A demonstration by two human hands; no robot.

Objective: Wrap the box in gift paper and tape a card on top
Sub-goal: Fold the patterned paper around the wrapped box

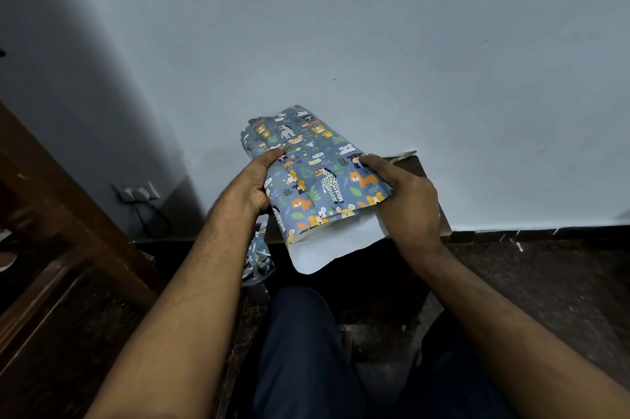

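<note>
Both hands, left [254, 181] and right [404, 195], gripped the box [317, 173]. Paper [327, 244] covered most of it, but the near end hung loose. No card showed yet.

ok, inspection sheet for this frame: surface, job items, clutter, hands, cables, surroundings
Surface: dark low table against the wall, mostly hidden by the parcel.
Job's things: box in animal-print gift paper, near end unfolded, a white-backed flap hanging open. No card or tape seen.
Clutter: crumpled gift-paper scraps below the table's left edge.
Hands: left hand grips the parcel's left side; right hand grips its right side.
Cables: dark cable hanging from a wall socket.
Surroundings: pale wall, wooden furniture at left, dark floor.
</note>
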